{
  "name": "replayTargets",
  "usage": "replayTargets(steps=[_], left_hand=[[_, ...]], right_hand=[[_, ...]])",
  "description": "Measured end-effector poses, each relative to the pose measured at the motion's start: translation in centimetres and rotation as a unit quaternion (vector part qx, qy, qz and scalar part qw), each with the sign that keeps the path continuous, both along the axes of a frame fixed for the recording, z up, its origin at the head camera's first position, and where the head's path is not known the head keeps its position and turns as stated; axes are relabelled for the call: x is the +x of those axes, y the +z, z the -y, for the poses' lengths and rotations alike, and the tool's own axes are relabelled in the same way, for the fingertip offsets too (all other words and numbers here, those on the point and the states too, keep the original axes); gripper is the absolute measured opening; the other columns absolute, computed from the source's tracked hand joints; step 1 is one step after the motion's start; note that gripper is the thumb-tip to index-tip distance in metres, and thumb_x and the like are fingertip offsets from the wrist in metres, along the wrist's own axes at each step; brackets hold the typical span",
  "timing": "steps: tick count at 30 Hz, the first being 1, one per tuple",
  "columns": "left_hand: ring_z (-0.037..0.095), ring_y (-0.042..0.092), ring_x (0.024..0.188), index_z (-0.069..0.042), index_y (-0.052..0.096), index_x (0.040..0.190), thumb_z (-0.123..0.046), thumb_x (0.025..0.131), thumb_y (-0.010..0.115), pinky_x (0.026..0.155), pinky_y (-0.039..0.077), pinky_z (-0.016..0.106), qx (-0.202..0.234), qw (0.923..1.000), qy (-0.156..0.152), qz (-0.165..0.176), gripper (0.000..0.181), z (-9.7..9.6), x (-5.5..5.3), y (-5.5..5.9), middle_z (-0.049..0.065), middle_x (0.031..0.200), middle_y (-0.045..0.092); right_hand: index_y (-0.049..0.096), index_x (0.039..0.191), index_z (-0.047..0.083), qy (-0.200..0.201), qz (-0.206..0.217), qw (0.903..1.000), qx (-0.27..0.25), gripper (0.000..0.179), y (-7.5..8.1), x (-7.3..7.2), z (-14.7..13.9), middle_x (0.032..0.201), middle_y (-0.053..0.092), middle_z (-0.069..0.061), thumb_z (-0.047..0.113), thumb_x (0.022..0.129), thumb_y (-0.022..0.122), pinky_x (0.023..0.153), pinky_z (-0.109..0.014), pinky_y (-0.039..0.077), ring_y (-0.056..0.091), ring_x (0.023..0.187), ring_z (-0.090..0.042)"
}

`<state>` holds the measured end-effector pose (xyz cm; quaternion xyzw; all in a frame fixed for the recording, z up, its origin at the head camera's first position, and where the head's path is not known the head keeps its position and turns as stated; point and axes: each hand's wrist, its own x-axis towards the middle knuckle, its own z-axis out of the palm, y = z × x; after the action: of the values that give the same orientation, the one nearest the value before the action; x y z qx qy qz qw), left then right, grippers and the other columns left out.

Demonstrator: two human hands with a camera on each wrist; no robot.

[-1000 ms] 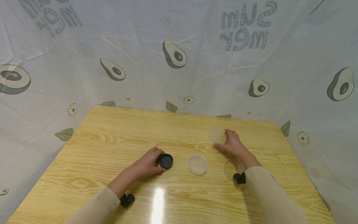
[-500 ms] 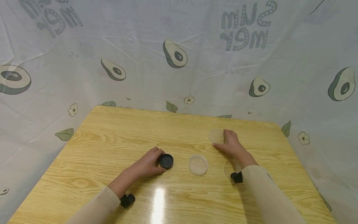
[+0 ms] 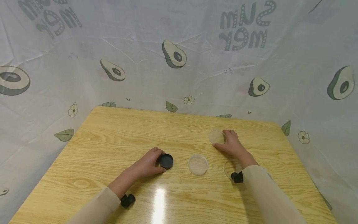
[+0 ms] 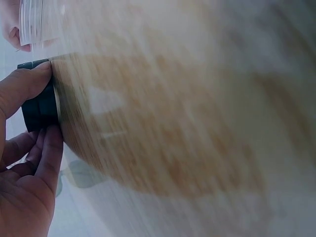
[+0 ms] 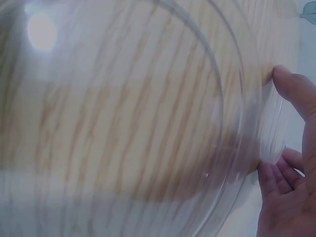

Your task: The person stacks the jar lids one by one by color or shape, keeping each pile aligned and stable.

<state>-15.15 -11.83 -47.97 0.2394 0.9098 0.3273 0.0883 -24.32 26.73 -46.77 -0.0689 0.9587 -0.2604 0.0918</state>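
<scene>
My left hand [image 3: 149, 163] grips a shallow, round black cap [image 3: 166, 161] on the wooden table, its hollow side facing up. In the left wrist view, the thumb [image 4: 34, 79] lies on one side of the black cap [image 4: 41, 101] and the fingers on the other. Farther back on the right, my right hand [image 3: 231, 143] holds a clear round lid-like dish [image 3: 216, 137] by its rim, between thumb and fingers. A second clear round dish [image 3: 198, 165] lies between the hands. Beneath my right wrist is a larger clear round piece [image 3: 228, 168], partly covered by the wrist camera.
The wooden table [image 3: 134, 130] has its back edge against a pale curtain [image 3: 139, 71] printed with avocados. Black wrist cameras, left [image 3: 127, 201] and right [image 3: 237, 177], stick out from the sleeves. A bright reflection lies near the front middle.
My right hand and sleeve have shifted very slightly left around the clear dish's rim. The left hand, the black cap and the other dishes have stayed where they were.
</scene>
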Motion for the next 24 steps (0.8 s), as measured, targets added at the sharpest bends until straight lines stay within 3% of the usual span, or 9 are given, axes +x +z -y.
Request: replayTargets(steps=[8, 14, 20, 24], left_hand=[[0.017, 0.056, 0.098, -0.001, 0.063, 0.128, -0.018, 0.085, 0.087, 0.09, 0.052, 0.039, -0.003, 1.0, 0.0, 0.002, 0.052, -0.1, 0.0, 0.0, 0.009, 0.113, 0.061], [0.015, 0.056, 0.097, -0.001, 0.064, 0.127, -0.018, 0.085, 0.088, 0.089, 0.052, 0.037, -0.006, 1.0, -0.001, 0.0, 0.051, 0.0, -0.1, 0.1, 0.008, 0.113, 0.061], [0.017, 0.057, 0.099, 0.0, 0.063, 0.128, -0.018, 0.085, 0.088, 0.09, 0.052, 0.039, -0.004, 1.0, 0.001, 0.0, 0.052, 0.1, 0.0, 0.1, 0.009, 0.114, 0.061], [0.018, 0.058, 0.101, 0.001, 0.063, 0.129, -0.018, 0.086, 0.087, 0.091, 0.053, 0.04, -0.005, 1.0, 0.002, 0.001, 0.053, 0.1, -0.1, 0.1, 0.01, 0.115, 0.061]], right_hand=[[0.035, 0.153, -0.013, -0.002, -0.01, 0.9999, 0.009, 0.09, -0.2, 0.6, -1.1, 0.151, 0.038, -0.039, 0.041, 0.093, 0.076, 0.114, -0.068, 0.038, 0.04, 0.139, -0.054], [0.036, 0.153, -0.012, 0.012, -0.018, 0.9998, 0.001, 0.092, 0.9, 1.5, -1.7, 0.152, 0.038, -0.038, 0.043, 0.093, 0.078, 0.112, -0.068, 0.039, 0.04, 0.139, -0.055], [0.037, 0.152, -0.013, 0.031, -0.029, 0.999, -0.01, 0.09, 1.9, 2.9, -2.6, 0.14, 0.046, -0.036, 0.039, 0.092, 0.08, 0.097, -0.062, 0.048, 0.052, 0.116, -0.045], [0.037, 0.152, -0.012, 0.045, -0.028, 0.9986, -0.006, 0.09, 2.0, 3.8, -3.5, 0.135, 0.048, -0.033, 0.039, 0.092, 0.08, 0.091, -0.059, 0.049, 0.052, 0.113, -0.041]])
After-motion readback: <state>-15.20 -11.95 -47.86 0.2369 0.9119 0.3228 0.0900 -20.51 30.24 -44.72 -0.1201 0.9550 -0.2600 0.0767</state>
